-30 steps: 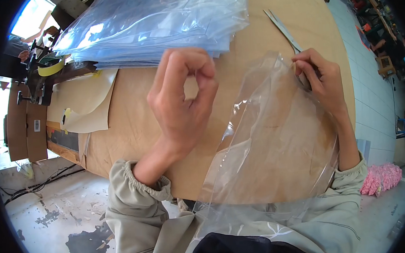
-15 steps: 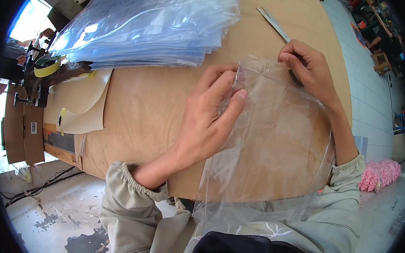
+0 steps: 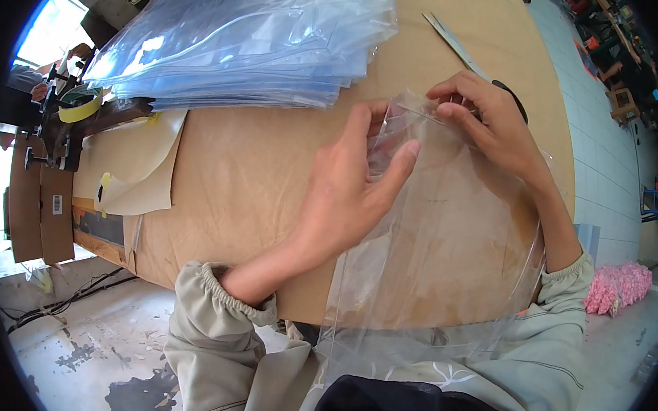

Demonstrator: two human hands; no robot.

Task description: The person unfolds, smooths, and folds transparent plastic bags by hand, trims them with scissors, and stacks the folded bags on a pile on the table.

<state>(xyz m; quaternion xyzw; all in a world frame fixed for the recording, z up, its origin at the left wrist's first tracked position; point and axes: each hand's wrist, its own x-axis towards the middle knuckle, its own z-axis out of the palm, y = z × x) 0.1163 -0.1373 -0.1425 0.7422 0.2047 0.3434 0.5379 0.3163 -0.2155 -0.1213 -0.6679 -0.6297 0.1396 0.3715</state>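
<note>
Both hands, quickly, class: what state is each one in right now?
Left hand: open, thumb spread, fingers at the clear plastic.
Right hand: fingers curled near its top edge; whether it grips cannot be told.

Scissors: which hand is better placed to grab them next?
Right, probably: the right hand is right by the handles of the scissors. The left hand is farther off, at the clear plastic.

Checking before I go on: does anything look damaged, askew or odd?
The floor at lower left has ragged dark patches where its pale surface seems worn away. On the left of the table, a tan sheet curls instead of lying flat. The nearer clear plastic is creased; I see no tear.
</note>
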